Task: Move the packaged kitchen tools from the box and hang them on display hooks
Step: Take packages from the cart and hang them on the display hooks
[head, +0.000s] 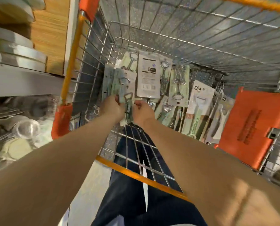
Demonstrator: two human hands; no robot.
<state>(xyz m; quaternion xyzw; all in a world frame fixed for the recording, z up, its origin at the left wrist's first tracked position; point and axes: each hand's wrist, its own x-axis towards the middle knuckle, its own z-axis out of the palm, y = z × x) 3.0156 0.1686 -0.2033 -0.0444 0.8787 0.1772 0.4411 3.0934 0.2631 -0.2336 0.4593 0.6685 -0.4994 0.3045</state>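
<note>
Forearms reach into a wire cart with orange rails. Left hand and right hand pinch a carded bottle opener near its left wall, long axis near-to-far, head pointing away. Other packs cover the cart's bottom; glassware shelves stand at left.

You faced a silver wire cart with orange rails. Inside it, the pale green cards bore silvery tools; one white card carried black print. At its right wall sat an orange flap. Your trousers were navy.
</note>
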